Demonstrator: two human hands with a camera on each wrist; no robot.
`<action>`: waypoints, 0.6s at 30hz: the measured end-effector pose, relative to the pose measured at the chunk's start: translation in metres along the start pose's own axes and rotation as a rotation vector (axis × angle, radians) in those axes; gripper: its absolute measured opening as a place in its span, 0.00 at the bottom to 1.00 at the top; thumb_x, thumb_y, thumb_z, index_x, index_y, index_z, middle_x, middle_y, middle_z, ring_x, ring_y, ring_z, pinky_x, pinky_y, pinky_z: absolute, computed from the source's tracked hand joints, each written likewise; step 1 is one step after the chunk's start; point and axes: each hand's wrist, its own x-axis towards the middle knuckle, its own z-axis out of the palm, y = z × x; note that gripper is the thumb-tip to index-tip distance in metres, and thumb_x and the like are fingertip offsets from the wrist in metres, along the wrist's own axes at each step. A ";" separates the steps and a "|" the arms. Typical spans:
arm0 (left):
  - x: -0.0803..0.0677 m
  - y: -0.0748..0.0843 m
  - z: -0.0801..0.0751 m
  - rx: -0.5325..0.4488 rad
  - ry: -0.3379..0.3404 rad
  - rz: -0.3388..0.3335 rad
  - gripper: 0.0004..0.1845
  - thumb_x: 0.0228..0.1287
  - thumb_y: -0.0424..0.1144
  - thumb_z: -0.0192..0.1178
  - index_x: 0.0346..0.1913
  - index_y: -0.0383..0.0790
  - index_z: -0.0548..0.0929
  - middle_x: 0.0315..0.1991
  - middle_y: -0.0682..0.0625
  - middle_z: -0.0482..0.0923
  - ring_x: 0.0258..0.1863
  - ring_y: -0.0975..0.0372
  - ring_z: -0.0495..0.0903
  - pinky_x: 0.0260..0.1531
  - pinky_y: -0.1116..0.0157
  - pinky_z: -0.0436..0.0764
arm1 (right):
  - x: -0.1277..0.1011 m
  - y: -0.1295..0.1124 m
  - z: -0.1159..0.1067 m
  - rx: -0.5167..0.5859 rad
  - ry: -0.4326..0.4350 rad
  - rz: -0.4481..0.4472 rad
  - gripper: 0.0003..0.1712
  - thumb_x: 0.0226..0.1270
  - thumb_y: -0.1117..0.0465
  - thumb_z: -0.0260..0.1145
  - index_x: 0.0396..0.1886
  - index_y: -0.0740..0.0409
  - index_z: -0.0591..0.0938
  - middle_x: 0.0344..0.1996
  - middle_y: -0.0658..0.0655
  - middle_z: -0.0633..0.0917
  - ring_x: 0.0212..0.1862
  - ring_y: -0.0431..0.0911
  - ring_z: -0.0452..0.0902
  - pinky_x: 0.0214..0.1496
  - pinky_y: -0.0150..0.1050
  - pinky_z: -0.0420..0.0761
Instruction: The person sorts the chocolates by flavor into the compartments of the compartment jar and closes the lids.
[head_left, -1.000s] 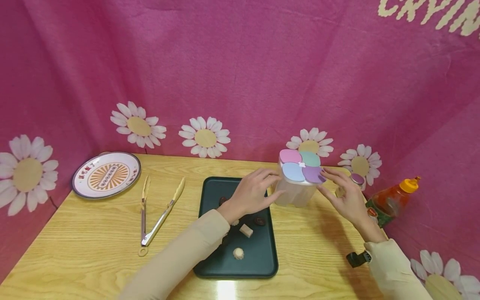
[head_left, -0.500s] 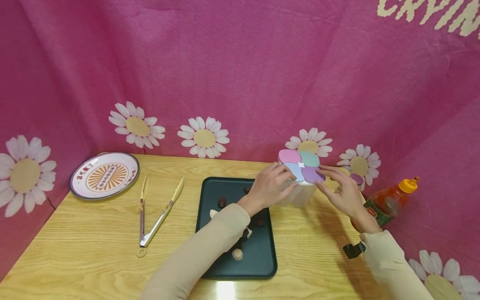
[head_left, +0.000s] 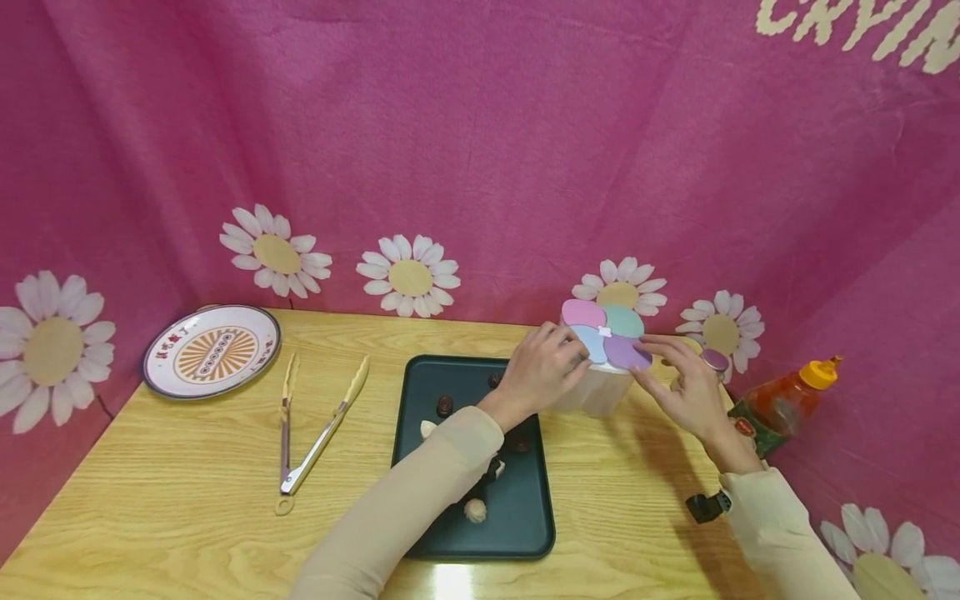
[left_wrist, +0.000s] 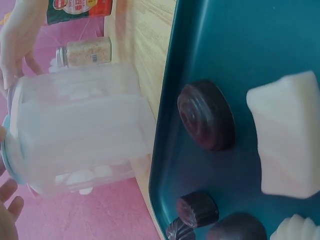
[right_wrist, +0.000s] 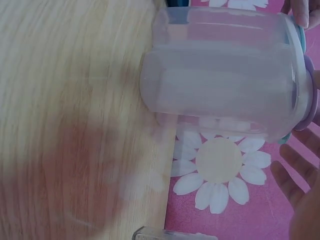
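Note:
A translucent container [head_left: 592, 393] with a four-petal pastel lid [head_left: 606, 332] stands on the wooden table just right of a dark green tray [head_left: 525, 517]. My left hand [head_left: 573, 357] reaches over the tray and grips the container at the lid's left rim, by the blue petal. My right hand [head_left: 648, 358] is on the other side, its straight fingers touching the purple petal. In the left wrist view the container [left_wrist: 80, 135] stands beside the tray [left_wrist: 240, 45]. The right wrist view shows the container [right_wrist: 220, 85] with my right fingers [right_wrist: 292, 177] spread near the lid.
The tray holds dark chocolates [head_left: 444, 405] and pale sweets [head_left: 476, 508]. Metal tongs [head_left: 315, 433] and a patterned plate [head_left: 212, 350] lie to the left. A small spice jar [head_left: 712, 360] and an orange-capped sauce bottle [head_left: 787, 396] sit at the right by the pink backdrop.
My left hand has moved up and right from the container's side to the lid's rim. The right hand has stayed at the purple petal.

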 end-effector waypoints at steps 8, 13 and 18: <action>0.002 -0.010 -0.004 -0.035 -0.063 -0.042 0.06 0.72 0.45 0.68 0.43 0.47 0.91 0.44 0.52 0.86 0.45 0.61 0.82 0.49 0.68 0.82 | -0.007 -0.009 -0.003 -0.047 -0.015 -0.020 0.24 0.54 0.64 0.80 0.54 0.55 0.89 0.57 0.60 0.87 0.61 0.59 0.78 0.55 0.43 0.71; 0.004 -0.017 -0.007 -0.033 -0.119 -0.071 0.09 0.73 0.48 0.67 0.47 0.48 0.90 0.47 0.52 0.86 0.49 0.60 0.82 0.52 0.67 0.82 | -0.010 -0.015 -0.003 -0.077 0.007 -0.087 0.25 0.50 0.66 0.81 0.52 0.57 0.90 0.54 0.62 0.87 0.58 0.60 0.78 0.56 0.47 0.72; 0.006 -0.023 -0.008 -0.045 -0.150 -0.089 0.11 0.74 0.49 0.67 0.49 0.48 0.90 0.50 0.52 0.86 0.52 0.59 0.82 0.54 0.65 0.83 | -0.010 -0.020 -0.001 -0.082 0.023 -0.125 0.24 0.49 0.66 0.81 0.50 0.57 0.90 0.51 0.61 0.88 0.56 0.59 0.79 0.55 0.46 0.72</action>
